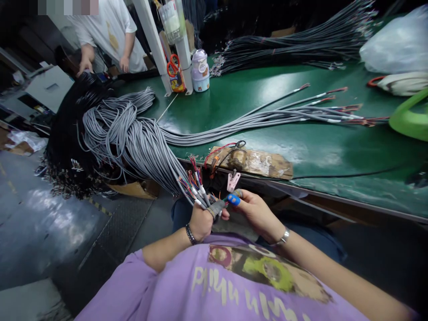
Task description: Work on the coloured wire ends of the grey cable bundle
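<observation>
My left hand is closed around the ends of several grey cables, with tape or a wrap over its thumb. Coloured wire ends fan out from white-banded sheaths just above that hand. Close by on the right, my right hand pinches thin wires at the tip of one cable, a blue cover on its thumb. The two hands nearly meet below the table edge. A pink clip hangs at the edge right above my right hand.
A wooden block with wires lies at the edge of the green table. Grey cables stretch across it. Black cables, a bottle, scissors and a plastic bag sit behind. A person stands at the back left.
</observation>
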Motion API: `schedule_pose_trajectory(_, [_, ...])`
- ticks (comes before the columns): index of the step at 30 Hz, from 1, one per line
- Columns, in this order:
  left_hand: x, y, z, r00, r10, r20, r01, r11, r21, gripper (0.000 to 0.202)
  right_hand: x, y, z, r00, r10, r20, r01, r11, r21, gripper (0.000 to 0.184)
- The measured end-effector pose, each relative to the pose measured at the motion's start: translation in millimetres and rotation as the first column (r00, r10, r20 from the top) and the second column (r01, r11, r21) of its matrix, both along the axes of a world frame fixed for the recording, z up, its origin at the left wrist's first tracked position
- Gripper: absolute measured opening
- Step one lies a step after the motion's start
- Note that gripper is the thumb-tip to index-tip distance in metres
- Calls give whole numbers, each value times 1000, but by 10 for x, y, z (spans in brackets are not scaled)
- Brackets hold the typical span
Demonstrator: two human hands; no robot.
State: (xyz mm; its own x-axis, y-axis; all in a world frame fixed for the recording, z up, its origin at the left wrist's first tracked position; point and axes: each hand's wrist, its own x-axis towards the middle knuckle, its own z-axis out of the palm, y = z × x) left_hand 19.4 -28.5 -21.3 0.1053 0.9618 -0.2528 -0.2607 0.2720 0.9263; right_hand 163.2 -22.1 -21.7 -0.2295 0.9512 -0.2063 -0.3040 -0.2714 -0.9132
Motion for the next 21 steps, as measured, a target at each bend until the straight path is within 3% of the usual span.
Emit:
schedule_pose_trajectory(4, [18, 14, 16, 997, 64, 30, -63, 998, -22, 41, 10, 16, -37, 997, -58, 60, 59, 998, -11, 45])
schedule_pose_trajectory(7, [4, 15, -17, 998, 49, 33, -48, 999, -10, 41, 2, 24, -39, 998, -53, 45, 53, 999, -10, 45])
schedule_pose_trajectory(12, [-84, -12, -83, 965, -241, -102, 245, 969, 24, 35, -63, -2, 13, 997, 71, -38, -72, 997, -29, 44])
schedule_pose_trajectory(14, [-114, -18, -100, 941, -304, -147, 311, 950, 27, 35, -79, -14, 8, 995, 92, -46, -94, 995, -44, 44])
schedule_pose_trajectory(21, [-68, 14, -142, 997, -79, -16, 80, 996, 26, 34, -14, -14, -108, 989, -130, 66, 131, 991, -27, 46])
